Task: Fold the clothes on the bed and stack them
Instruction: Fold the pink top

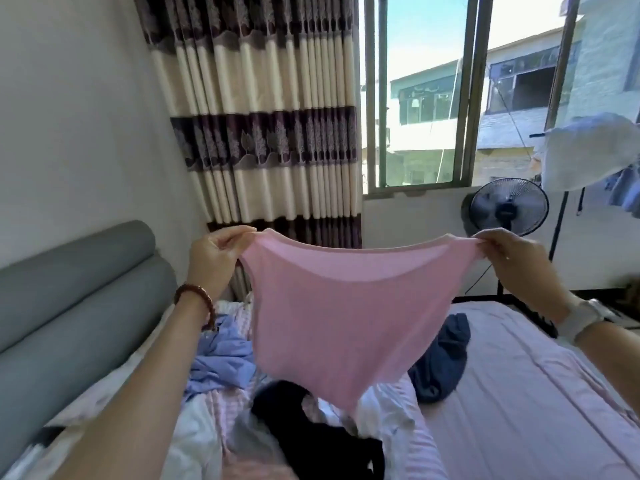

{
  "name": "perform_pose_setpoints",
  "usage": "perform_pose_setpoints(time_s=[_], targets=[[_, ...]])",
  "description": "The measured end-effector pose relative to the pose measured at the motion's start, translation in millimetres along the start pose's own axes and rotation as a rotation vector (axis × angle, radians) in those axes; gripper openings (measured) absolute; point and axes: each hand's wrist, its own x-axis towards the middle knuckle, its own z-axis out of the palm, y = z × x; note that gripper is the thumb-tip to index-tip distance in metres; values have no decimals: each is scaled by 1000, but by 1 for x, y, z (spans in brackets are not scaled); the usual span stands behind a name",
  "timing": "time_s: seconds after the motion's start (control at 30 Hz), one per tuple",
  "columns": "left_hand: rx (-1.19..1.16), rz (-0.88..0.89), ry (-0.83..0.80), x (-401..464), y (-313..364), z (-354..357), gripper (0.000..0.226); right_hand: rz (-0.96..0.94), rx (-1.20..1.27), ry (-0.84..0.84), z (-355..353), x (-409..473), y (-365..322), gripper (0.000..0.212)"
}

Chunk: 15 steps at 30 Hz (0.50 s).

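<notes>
Grip: left hand [216, 252] and right hand [509, 254] each pinch a top corner of the pink garment [339, 306]. It hangs spread between them, long axis side to side, above the bed [519, 393], both hands equally near.

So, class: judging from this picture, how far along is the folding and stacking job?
Done: no folded stack shows. In hand: the left hand and right hand pinch the pink garment spread above the bed. Left: the light blue garment, navy garment and black garment lie crumpled.

Pink garment [332, 320] — purple-and-cream banded curtain [259, 116] — pink-striped bed [519, 393]
</notes>
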Motion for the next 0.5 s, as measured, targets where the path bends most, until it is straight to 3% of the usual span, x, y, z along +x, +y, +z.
perform_pose_setpoints(time_s=[0.07,0.2,0.33,0.5], targets=[[22,-31,-37,-41,-27,-11,15,16,23,-56,6,-46,7,14],[61,-123,-102,-133,-76,-24,19,74,56,-140,12,-148,11,40],[79,-335,-215,-229,-117,-37,28,175,54,-240,16,-254,17,40],[187,-586,-396,-334,-156,-48,33,306,-10,-543,9,-391,13,43]])
